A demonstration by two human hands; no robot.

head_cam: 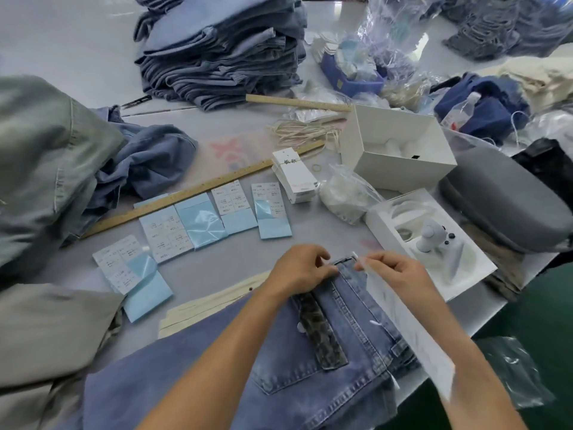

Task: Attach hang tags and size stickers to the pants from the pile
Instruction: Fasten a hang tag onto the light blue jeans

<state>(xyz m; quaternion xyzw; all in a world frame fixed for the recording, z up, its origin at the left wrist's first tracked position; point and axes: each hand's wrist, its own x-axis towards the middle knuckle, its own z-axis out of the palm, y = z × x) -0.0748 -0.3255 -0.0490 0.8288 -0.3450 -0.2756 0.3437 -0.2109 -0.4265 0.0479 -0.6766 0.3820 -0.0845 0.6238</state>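
Observation:
Blue denim pants (310, 361) lie in front of me, waistband pointing away. My left hand (297, 270) pinches the belt loop (344, 262) at the waistband's far end. My right hand (393, 271) pinches the top of a long white hang tag (412, 333) right beside that loop; the tag trails back over my wrist and is blurred. Several sheets of size stickers (169, 234) on pale blue backing lie in a row beyond the pants. A banded stack of white hang tags (294, 176) sits behind them, with loose tag strings (300, 131) further back.
A tall pile of folded jeans (220, 54) stands at the back. Grey-green garments (46, 169) crowd the left side. Two wooden rulers (201, 187) cross the table. White boxes (400, 150), a grey case (508, 206) and plastic bags fill the right, near the table edge.

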